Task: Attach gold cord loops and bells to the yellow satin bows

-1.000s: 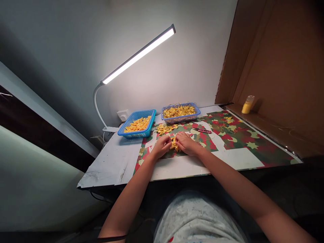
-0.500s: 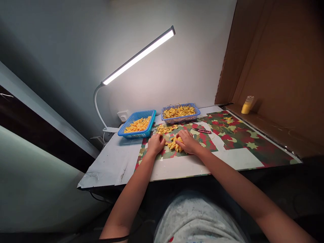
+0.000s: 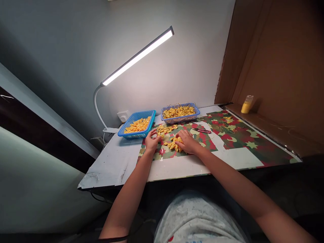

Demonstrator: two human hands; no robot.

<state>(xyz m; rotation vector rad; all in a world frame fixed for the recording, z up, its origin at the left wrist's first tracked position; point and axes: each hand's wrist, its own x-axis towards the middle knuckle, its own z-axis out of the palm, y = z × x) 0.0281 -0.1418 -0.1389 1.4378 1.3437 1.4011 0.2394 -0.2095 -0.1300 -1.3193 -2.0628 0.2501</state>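
Note:
My left hand (image 3: 152,141) lies on the camouflage-patterned mat (image 3: 243,140), fingers apart and holding nothing. Its fingertips reach toward a loose heap of small folded yellow pieces (image 3: 164,129) just behind it. My right hand (image 3: 187,141) rests palm down against a second small pile of the same yellow pieces (image 3: 172,144), between the two hands. Its fingers curl over the pile's right edge, and I cannot tell whether they grip a piece.
Two blue baskets of yellow pieces stand at the back, one at the left (image 3: 134,135) and one at the right (image 3: 181,118). Red snips (image 3: 202,130) lie right of the hands. A lit desk lamp (image 3: 138,55) arches overhead. A yellow bottle (image 3: 247,104) stands by the cardboard wall (image 3: 278,60).
Both hands held a bunch of yellow pieces together; the bunch now lies spread on the mat. My left hand has moved left and back, fingers opened. The right hand has barely moved.

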